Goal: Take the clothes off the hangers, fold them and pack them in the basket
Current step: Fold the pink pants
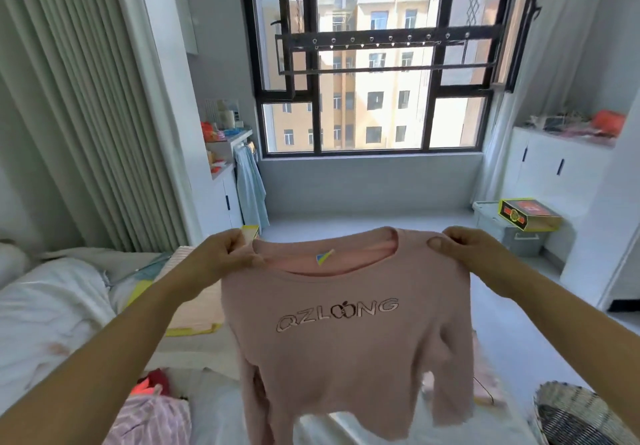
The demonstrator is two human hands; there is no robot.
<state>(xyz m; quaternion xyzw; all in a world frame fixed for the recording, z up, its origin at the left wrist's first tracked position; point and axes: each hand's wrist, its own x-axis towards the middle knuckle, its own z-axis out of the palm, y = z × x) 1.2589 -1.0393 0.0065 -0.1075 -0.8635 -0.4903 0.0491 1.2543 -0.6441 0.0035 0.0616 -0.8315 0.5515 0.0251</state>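
Pink sweatshirt (346, 333): pinched at both shoulders by left hand (221, 254) and right hand (464, 250), hung lengthwise down mid-frame; woven basket (581, 413) was lower right, nearer the right hand.

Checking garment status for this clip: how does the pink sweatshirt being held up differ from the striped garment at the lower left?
The pink sweatshirt hangs spread out in the air, pinched at its shoulders by the left hand and right hand; the striped garment lies crumpled on the bed, untouched. The sweatshirt is plain pink with lettering across the chest; the striped garment has thin purple and white stripes. Neither is folded, and neither is in the basket.
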